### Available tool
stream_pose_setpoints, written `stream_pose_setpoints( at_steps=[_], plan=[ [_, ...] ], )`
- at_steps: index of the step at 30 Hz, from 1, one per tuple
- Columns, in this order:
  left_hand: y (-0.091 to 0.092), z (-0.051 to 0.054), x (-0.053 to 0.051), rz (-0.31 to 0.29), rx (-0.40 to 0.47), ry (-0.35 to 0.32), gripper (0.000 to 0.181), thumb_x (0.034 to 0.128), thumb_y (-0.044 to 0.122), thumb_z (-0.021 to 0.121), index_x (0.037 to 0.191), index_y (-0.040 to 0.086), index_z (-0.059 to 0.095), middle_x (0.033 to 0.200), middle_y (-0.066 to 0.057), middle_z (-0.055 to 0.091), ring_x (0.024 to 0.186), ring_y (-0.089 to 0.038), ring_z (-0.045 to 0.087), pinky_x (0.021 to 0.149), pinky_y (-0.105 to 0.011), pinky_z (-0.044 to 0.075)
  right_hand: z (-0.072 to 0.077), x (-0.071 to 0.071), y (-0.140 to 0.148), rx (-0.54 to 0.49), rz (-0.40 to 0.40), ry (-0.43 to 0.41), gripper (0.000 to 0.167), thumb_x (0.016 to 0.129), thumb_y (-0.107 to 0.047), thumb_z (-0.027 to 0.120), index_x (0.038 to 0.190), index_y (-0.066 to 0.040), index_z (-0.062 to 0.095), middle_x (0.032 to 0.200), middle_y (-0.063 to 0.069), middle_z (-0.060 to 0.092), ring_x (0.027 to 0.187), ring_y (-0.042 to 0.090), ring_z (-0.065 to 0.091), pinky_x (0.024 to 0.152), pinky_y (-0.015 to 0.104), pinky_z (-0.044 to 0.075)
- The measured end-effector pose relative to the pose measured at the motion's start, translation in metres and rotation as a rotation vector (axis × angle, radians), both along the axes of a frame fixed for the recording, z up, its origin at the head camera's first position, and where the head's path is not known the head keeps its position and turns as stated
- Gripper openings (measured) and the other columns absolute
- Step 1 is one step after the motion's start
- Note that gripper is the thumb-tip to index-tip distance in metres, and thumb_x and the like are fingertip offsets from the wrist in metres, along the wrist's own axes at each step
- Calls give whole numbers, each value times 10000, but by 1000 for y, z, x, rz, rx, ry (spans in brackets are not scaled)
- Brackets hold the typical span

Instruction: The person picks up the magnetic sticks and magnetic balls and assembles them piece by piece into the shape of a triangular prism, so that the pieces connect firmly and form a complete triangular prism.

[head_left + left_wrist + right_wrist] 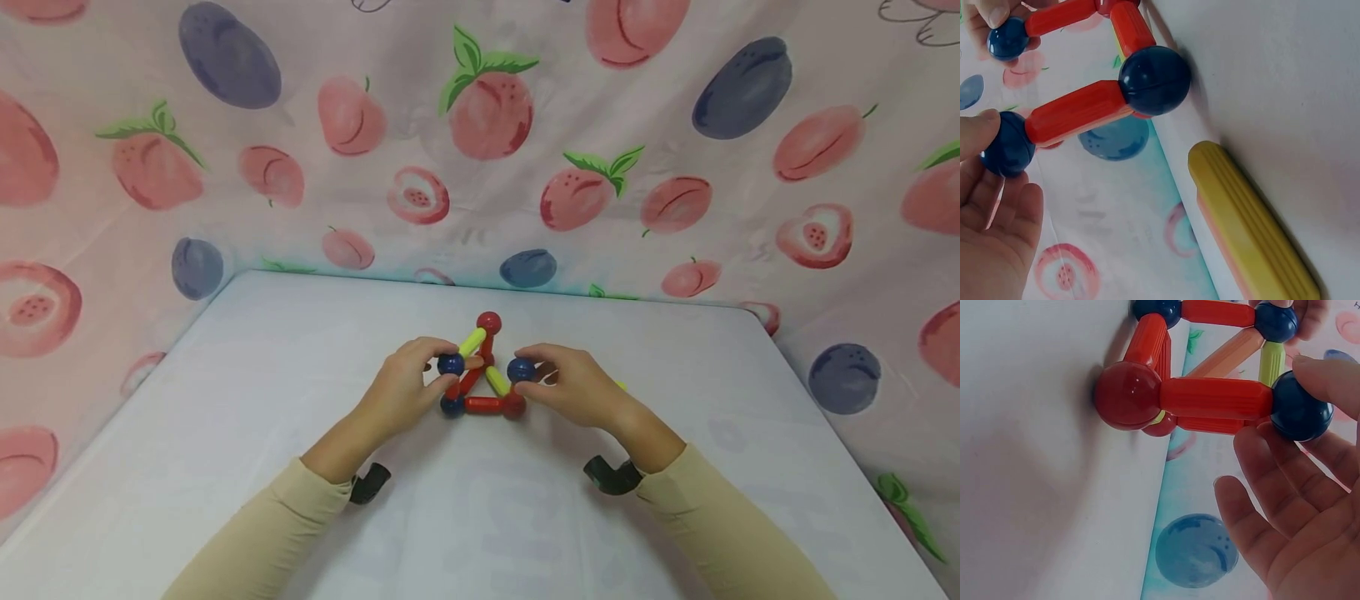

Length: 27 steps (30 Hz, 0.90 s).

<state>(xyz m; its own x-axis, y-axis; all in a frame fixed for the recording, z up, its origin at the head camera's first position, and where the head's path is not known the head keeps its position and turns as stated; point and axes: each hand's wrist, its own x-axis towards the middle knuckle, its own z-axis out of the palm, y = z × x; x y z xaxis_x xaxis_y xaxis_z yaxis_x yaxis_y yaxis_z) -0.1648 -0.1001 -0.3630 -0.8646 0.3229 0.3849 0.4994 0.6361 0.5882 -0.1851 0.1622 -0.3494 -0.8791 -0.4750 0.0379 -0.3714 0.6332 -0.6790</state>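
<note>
A frame of red and yellow-green rods joined by balls stands on the table. My left hand (401, 387) pinches a blue ball (451, 365) at the upper left; in the left wrist view that ball (1008, 144) tops a red rod (1077, 111) rising from a lower blue ball (1155, 80). At the upper right my right hand (581, 385) pinches another blue ball (521, 369) between thumb and fingers. The right wrist view shows it (1301, 406) on a red rod (1216, 397) above a red ball (1127, 395). A red ball (489, 322) stands at the back.
A yellow rod (1250, 225) lies on the table beside the frame in the left wrist view. Black curved pieces show by the left wrist (371, 483) and the right wrist (612, 476). A fruit-patterned cloth (480, 200) hangs behind the white table (480, 517).
</note>
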Motion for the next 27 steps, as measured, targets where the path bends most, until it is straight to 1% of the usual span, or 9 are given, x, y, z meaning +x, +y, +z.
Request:
stream_pose_setpoints(
  at_steps=[5, 9, 13, 21, 27],
  plan=[
    [3, -1, 1, 18, 1, 13, 381, 860, 62, 795, 1204, 7, 641, 1157, -100, 662, 1073, -239, 612, 881, -384, 554, -1, 0, 0, -5, -1, -4, 495, 925, -224, 740, 1371, -74, 587, 1181, 54, 660, 1017, 226, 636, 835, 364, 565],
    [4, -1, 2, 14, 6, 18, 381, 853, 70, 802, 1195, 12, 644, 1142, -91, 662, 1060, -234, 610, 870, -383, 558, -2, 1, 0, -7, 0, -7, 493, 929, -219, 733, 1375, -72, 583, 1178, 59, 661, 1017, 224, 634, 833, 366, 565],
    [5, -1, 2, 9, 10, 14, 377, 851, 74, 806, 1187, 17, 644, 1133, -86, 658, 1060, -232, 605, 870, -387, 559, -2, 1, 0, -9, -2, -10, 490, 930, -225, 731, 1376, -81, 584, 1175, 54, 665, 1017, 221, 636, 839, 372, 563],
    [8, 0, 2, 30, 2, 0, 381, 844, 80, 815, 1182, 30, 646, 1129, -75, 657, 1060, -227, 599, 877, -374, 556, -3, 1, 1, -7, -2, 4, 492, 931, -235, 731, 1375, -82, 586, 1178, 53, 667, 1016, 217, 640, 839, 370, 564],
    [7, -2, 2, 8, -4, 27, 396, 846, 66, 809, 1199, 24, 634, 1156, -87, 652, 1078, -237, 600, 892, -388, 548, -3, 1, 2, -6, -1, 8, 492, 930, -232, 733, 1375, -82, 585, 1177, 48, 669, 1017, 216, 641, 836, 367, 565]
  ],
)
